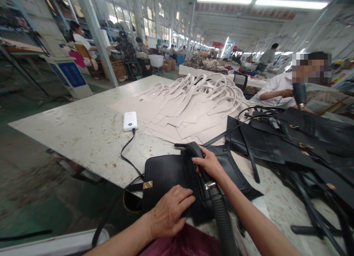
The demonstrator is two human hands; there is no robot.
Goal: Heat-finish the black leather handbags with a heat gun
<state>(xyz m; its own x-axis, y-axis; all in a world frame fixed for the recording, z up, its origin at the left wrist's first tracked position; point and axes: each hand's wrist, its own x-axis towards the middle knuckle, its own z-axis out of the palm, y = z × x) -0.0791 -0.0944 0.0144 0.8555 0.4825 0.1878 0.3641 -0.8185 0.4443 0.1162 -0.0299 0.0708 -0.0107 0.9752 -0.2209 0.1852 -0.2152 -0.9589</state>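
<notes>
1. Left hand (168, 211): lying palm down, fingers stretched nearly flat, pressing on the near part of the bag (166, 175). Nothing gripped; only holding the leather down. Best kept flat and spread, so the panel lies taut.
2. Right hand (210, 164): curled around the nozzle (197, 153), fingers closed on it, thumb side toward the bag. Grip firm, wrist straight, tip kept low over the bag's middle fold.
3. Hose (222, 215): ribbed, dark, running from the metal collar below the right hand back toward the body. Better kept slack and clear of the forearm, so no pull drags the tip off line.
4. Bag: black, lying flat at the near table (83, 127) edge, partly overhanging, gold clasp (147, 185) on its left side, just beside the left hand. Judged risk: sliding off the edge unless pressed down steadily.
5. Slow passes along the seam, one direction only, left hand shifted ahead of the tip and never under it.
6. Cable (127, 153): running from the white pack (130, 121) to the table edge near the bag. Worth keeping out from under the bag.
7. Farther out: a spread of pale panels (182, 112) with looped handles in the middle of the table, a heap of black bags (290, 138) and straps on the right.
8. Beyond the heap, a co-worker (276, 88) seated, holding a dark tool; well apart from the hands.
</notes>
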